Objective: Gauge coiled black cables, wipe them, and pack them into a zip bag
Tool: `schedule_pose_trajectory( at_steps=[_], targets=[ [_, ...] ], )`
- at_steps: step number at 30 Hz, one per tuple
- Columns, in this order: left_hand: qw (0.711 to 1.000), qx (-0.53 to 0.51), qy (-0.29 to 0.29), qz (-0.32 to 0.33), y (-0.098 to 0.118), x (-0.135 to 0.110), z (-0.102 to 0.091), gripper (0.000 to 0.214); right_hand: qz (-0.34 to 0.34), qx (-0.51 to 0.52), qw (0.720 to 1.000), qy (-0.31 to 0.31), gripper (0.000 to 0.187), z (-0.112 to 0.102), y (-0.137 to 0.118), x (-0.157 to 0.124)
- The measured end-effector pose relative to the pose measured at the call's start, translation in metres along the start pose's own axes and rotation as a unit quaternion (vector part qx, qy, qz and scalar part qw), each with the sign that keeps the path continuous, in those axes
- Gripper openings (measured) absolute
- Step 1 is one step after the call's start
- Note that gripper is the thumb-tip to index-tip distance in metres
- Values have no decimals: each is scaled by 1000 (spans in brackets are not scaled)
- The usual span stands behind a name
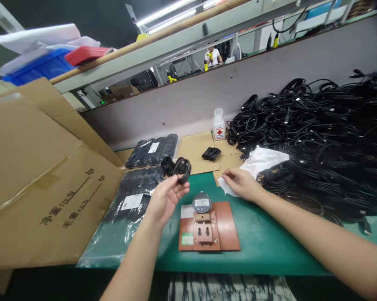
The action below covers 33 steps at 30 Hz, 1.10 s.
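My left hand (167,197) is raised over the green mat, thumb and fingers pinching a small black ring-shaped part (182,168). Just behind it stands a stack of similar black rings (167,165). To the right, my right hand (243,184) is closed on a white cloth (261,160), which spreads out behind the hand and shows below its fingertips. Between the hands and nearer to me sits a digital dial gauge (202,203) reading 0.000, mounted on a reddish-brown base (230,228).
Clear bags of black rings (138,184) lie at left beside a large cardboard box (50,179). A heap of coiled black cables (301,121) fills the right. Small black parts (211,153) and a white bottle (219,125) stand at the back. A person (213,56) is beyond the partition.
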<state>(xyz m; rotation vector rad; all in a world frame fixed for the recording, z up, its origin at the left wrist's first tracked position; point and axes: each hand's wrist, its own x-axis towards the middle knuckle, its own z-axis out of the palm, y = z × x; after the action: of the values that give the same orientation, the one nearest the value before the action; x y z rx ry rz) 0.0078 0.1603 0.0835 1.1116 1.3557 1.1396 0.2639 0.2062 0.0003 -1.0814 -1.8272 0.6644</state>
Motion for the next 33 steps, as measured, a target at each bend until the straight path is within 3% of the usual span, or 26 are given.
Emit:
schedule_pose_trajectory(
  at_steps=[4,7,10,14,17,23,30,33],
  targets=[
    [987,-153,-2,-43,-26,-87,-5,28,14,29,999,14,20,-1,-38,-7],
    [949,-307,-27,-71,-39,-128,-1,20,30,71,996,-48,22,6,-90,-30],
    [935,-346,-43,-62,-48,-154,4,20,139,218,954,-149,25,20,-136,-71],
    [953,-282,-71,-83,-58,-182,9,24,243,366,888,-137,27,40,-158,-122],
    [971,-210,-74,-88,-65,-191,10,38,297,390,865,-110,31,48,-156,-143],
    [989,-91,-42,-107,-76,-180,1,32,341,317,872,-149,41,47,-151,-154],
    [978,-102,-135,-120,-78,-176,0,26,294,229,899,-231,31,42,-143,-160],
    [973,-116,-143,-141,-80,-176,2,24,269,203,910,-244,30,41,-138,-164]
  ],
)
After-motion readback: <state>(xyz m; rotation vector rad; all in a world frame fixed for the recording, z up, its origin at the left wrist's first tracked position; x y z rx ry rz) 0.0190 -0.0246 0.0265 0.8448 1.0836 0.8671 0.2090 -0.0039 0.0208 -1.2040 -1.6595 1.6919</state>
